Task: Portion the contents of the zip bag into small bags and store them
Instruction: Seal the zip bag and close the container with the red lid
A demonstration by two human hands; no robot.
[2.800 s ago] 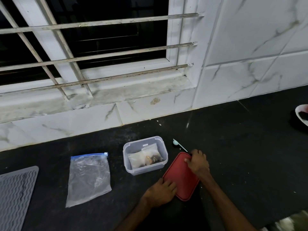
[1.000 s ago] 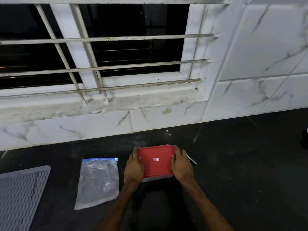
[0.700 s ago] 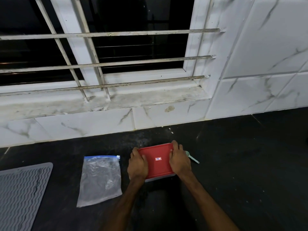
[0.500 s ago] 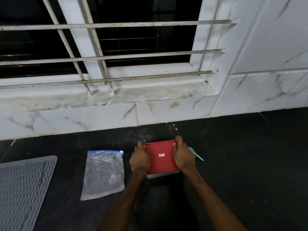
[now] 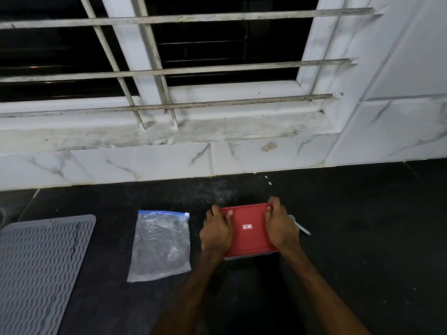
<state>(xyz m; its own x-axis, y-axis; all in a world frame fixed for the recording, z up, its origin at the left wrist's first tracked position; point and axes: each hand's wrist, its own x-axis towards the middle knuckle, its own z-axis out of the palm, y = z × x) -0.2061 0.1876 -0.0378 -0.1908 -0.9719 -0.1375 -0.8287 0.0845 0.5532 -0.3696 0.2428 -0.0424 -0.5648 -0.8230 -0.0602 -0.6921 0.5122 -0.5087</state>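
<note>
red-lidded box: on worktop, just right of flat zip bag | grip: left hand, right hand both clamped on its sides | likely stiff, light, smooth; hold sides

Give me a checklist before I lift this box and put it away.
1. Lid on box: ok, the lid covers the box.
2. Grip: ok, the left hand and right hand hold opposite sides of the lid.
3. Lid sealed all round: cannot tell, both hands hide the side edges.
4. Zip bag emptied: ok, it lies flat and looks empty.
5. Spoon stowed: not ok, it lies on the counter beside the right hand.
</note>
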